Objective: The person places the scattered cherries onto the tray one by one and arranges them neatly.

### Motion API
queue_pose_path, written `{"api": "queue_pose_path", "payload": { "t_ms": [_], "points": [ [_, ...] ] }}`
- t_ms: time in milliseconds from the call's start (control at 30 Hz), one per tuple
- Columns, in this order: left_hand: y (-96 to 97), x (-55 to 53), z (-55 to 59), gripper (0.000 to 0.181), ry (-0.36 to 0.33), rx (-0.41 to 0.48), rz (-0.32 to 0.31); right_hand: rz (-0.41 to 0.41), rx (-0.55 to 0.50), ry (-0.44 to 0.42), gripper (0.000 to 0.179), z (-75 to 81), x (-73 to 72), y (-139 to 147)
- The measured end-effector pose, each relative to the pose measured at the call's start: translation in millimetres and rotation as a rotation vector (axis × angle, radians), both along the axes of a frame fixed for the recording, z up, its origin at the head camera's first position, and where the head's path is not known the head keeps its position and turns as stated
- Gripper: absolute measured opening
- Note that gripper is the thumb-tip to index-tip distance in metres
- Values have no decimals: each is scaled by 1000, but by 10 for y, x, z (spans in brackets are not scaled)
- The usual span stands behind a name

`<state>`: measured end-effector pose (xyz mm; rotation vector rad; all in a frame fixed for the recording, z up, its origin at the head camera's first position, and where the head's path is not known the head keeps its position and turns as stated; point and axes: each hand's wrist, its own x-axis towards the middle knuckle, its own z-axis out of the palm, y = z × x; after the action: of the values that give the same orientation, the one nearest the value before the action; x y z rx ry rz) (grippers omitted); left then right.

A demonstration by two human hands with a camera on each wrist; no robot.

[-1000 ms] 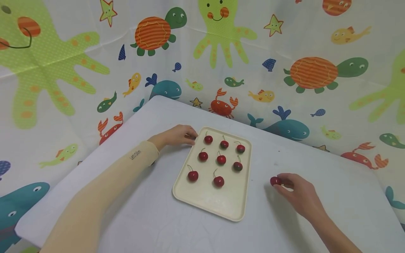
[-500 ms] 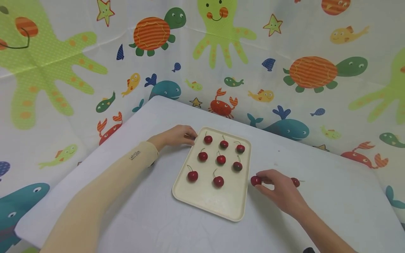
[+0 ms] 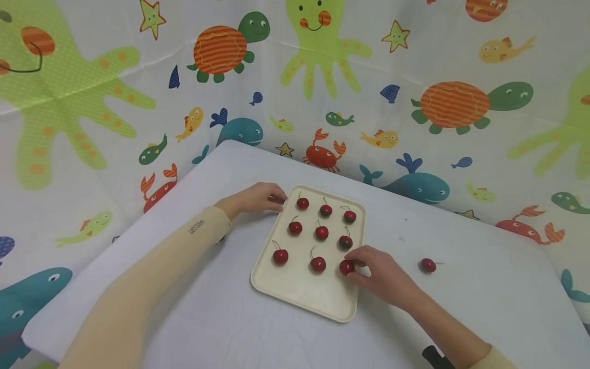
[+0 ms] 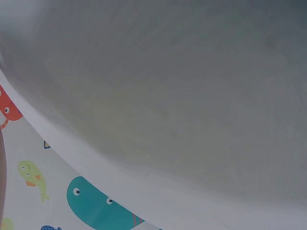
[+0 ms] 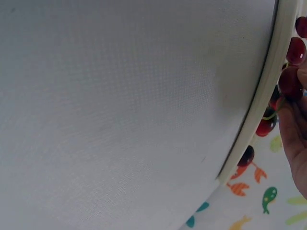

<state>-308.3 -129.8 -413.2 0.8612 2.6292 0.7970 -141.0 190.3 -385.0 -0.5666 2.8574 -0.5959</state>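
A cream tray (image 3: 304, 300) bears several dark red cherries with stems set in rows, such as the middle cherry (image 3: 321, 232). My right hand (image 3: 384, 277) pinches a cherry (image 3: 346, 267) between thumb and fingers, over the tray's right side and to the right of the front row. In the right wrist view, this held cherry (image 5: 290, 83) shows at the right edge by the fingers. At the tray's upper left edge, my left hand (image 3: 255, 198) holds the rim with bent fingers; its fingertips are partly hidden. The left wrist view shows no cherry or tray.
Another cherry (image 3: 428, 265) lies on the white table (image 3: 207, 302), right of the tray. A curtain (image 3: 355, 66) printed with sea animals hangs behind and to the left. A dark object (image 3: 435, 356) shows beneath the right forearm.
My right hand has moved left with its cherry, from the bare table to over the tray's right side. The loose cherry behind it has come into view. The left hand stays at the rim.
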Motion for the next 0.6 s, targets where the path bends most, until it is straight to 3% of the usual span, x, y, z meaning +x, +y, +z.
{"api": "queue_pose_path", "payload": {
  "t_ms": [600],
  "points": [
    [-4, 18, -5, 35, -6, 16, 15, 222, 16, -69, 30, -27, -103, -57]
  ]
}}
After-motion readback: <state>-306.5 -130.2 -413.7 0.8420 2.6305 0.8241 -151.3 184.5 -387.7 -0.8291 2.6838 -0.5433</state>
